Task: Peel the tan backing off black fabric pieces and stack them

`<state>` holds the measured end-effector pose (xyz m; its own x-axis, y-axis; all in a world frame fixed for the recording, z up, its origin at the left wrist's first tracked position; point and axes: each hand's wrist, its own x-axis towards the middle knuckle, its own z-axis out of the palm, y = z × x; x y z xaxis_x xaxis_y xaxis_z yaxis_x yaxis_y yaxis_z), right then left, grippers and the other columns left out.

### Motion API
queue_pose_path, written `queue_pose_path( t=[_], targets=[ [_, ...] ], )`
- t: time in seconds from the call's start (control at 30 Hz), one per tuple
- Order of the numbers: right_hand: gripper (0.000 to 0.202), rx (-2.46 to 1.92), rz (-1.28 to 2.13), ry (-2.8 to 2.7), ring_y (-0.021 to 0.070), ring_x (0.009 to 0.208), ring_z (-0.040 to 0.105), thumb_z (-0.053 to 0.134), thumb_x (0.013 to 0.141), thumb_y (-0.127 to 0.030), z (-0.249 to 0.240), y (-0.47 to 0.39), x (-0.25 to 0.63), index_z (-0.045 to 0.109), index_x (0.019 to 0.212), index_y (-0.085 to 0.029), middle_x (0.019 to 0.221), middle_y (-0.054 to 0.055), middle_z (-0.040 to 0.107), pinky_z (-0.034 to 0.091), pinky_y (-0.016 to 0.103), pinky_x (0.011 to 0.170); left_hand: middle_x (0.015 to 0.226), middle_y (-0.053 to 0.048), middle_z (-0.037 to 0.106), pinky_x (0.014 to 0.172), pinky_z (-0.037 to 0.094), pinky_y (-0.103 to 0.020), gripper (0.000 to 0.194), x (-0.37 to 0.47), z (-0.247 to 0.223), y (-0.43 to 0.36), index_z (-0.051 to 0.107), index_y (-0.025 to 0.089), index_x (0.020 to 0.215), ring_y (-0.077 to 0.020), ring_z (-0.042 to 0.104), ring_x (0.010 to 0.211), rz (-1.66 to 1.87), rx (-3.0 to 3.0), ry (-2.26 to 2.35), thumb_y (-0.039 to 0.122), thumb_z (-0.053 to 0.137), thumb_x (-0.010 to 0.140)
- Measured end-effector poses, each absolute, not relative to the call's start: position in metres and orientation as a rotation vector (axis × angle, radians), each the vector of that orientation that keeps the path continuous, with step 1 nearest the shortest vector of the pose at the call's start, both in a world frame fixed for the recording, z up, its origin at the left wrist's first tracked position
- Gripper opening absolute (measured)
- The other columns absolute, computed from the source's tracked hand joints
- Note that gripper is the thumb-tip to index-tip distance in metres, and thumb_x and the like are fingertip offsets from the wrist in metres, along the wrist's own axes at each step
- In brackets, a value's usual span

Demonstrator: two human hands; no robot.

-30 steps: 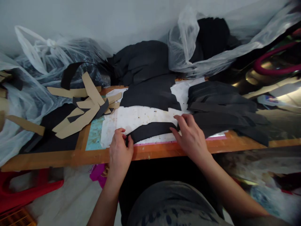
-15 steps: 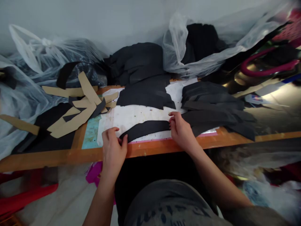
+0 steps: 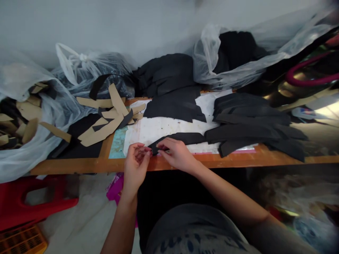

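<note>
A dark, curved strip of sheet material (image 3: pixel 194 138) lies along the front of the white paper (image 3: pixel 137 137). My left hand (image 3: pixel 136 167) is closed at the strip's left tip, thumb and fingers pinched together. Right beside it, my right hand (image 3: pixel 176 153) bends over the same end, its thumb and fingertips closed on the strip there. Part of the strip is covered by my right hand. Behind it, overlapping black pieces (image 3: pixel 174 106) are spread on the paper, and another stack of dark strips (image 3: pixel 249 121) lies to the right, against the strip's right end.
Tan-backed strips (image 3: pixel 100 132) lie in a loose heap at left, near an open plastic bag (image 3: pixel 60 120) of offcuts. Another plastic bag (image 3: pixel 206 67) with black pieces stands at the back. The wooden table edge (image 3: pixel 113 165) runs in front; a red stool (image 3: pixel 53 201) is below left.
My right hand has moved left along the strip, from its right end to beside my left hand. The strip's right end is now uncovered, and the view has shifted left.
</note>
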<state>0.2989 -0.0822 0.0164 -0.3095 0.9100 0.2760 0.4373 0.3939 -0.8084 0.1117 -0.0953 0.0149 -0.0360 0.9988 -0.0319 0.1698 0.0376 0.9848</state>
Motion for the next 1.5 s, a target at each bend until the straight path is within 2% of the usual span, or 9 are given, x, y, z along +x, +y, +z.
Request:
queue_pose_path(
  t=[0.17, 0.33, 0.5, 0.83, 1.0, 1.2, 1.33, 1.5],
  targets=[
    [0.013, -1.199, 0.799, -1.951, 0.0168, 0.085, 0.068, 0.067, 0.09, -0.01, 0.017, -0.082, 0.297, 0.068, 0.101, -0.016, 0.098, 0.006, 0.072, 0.052, 0.028, 0.077, 0.091, -0.001, 0.07, 0.079, 0.057, -0.028, 0.051, 0.115, 0.011, -0.094, 0.049, 0.021, 0.106, -0.0137, 0.071, 0.08, 1.132, 1.177, 1.377, 0.035, 0.082, 0.07],
    [0.011, -1.191, 0.732, -2.002, 0.0184, 0.091, 0.068, 0.068, 0.091, -0.012, 0.016, -0.083, 0.294, 0.07, 0.1, -0.017, 0.099, 0.007, 0.073, 0.052, 0.029, 0.081, 0.083, 0.001, 0.072, 0.076, 0.057, -0.03, 0.059, 0.116, 0.016, -0.091, 0.047, 0.022, 0.106, -0.0139, 0.071, 0.07, 1.08, 1.047, 1.354, 0.04, 0.085, 0.065],
    [0.006, -1.208, 0.66, -2.036, 0.0184, 0.088, 0.067, 0.069, 0.091, -0.014, 0.014, -0.083, 0.291, 0.071, 0.096, -0.018, 0.095, 0.006, 0.074, 0.05, 0.028, 0.079, 0.078, 0.001, 0.073, 0.076, 0.058, -0.033, 0.061, 0.114, 0.017, -0.089, 0.046, 0.022, 0.105, -0.0161, 0.071, 0.068, 1.059, 1.041, 1.368, 0.045, 0.084, 0.064],
    [0.007, -1.208, 0.607, -2.041, 0.0182, 0.084, 0.067, 0.067, 0.091, -0.014, 0.012, -0.085, 0.289, 0.072, 0.094, -0.018, 0.093, 0.006, 0.075, 0.049, 0.028, 0.076, 0.078, 0.002, 0.073, 0.072, 0.057, -0.029, 0.057, 0.115, 0.015, -0.088, 0.046, 0.022, 0.107, -0.0145, 0.07, 0.066, 1.07, 1.056, 1.34, 0.04, 0.083, 0.068],
    [0.009, -1.197, 0.614, -2.024, 0.0183, 0.083, 0.067, 0.065, 0.093, -0.017, 0.012, -0.084, 0.288, 0.073, 0.09, -0.018, 0.089, 0.005, 0.075, 0.048, 0.027, 0.074, 0.079, 0.002, 0.073, 0.073, 0.054, -0.027, 0.049, 0.114, 0.013, -0.085, 0.046, 0.023, 0.107, -0.014, 0.07, 0.07, 1.043, 1.176, 1.334, 0.035, 0.079, 0.073],
    [0.013, -1.254, 0.687, -1.816, 0.0143, 0.071, 0.064, 0.063, 0.086, -0.01, 0.009, -0.08, 0.288, 0.07, 0.08, -0.019, 0.079, 0.002, 0.073, 0.045, 0.023, 0.066, 0.083, 0.001, 0.07, 0.074, 0.052, -0.026, 0.04, 0.11, 0.012, -0.09, 0.045, 0.023, 0.106, -0.015, 0.069, 0.077, 1.017, 1.348, 1.376, 0.03, 0.072, 0.077],
    [0.012, -1.328, 0.707, -1.684, 0.0134, 0.068, 0.063, 0.062, 0.088, -0.01, 0.006, -0.078, 0.288, 0.067, 0.081, -0.018, 0.078, 0.001, 0.071, 0.045, 0.023, 0.067, 0.081, 0.002, 0.065, 0.07, 0.049, -0.025, 0.029, 0.076, 0.007, -0.096, 0.054, 0.021, 0.101, -0.0136, 0.064, 0.072, 1.081, 1.475, 1.654, 0.028, 0.067, 0.075],
    [0.016, -1.273, 0.541, -1.943, 0.0194, 0.082, 0.064, 0.061, 0.096, -0.02, 0.005, -0.078, 0.285, 0.069, 0.084, -0.016, 0.088, 0.009, 0.072, 0.046, 0.028, 0.075, 0.075, 0.002, 0.063, 0.067, 0.048, -0.027, 0.019, 0.047, 0.009, -0.102, 0.064, 0.019, 0.095, -0.0141, 0.06, 0.066, 1.186, 1.607, 2.05, 0.032, 0.063, 0.081]
  ],
)
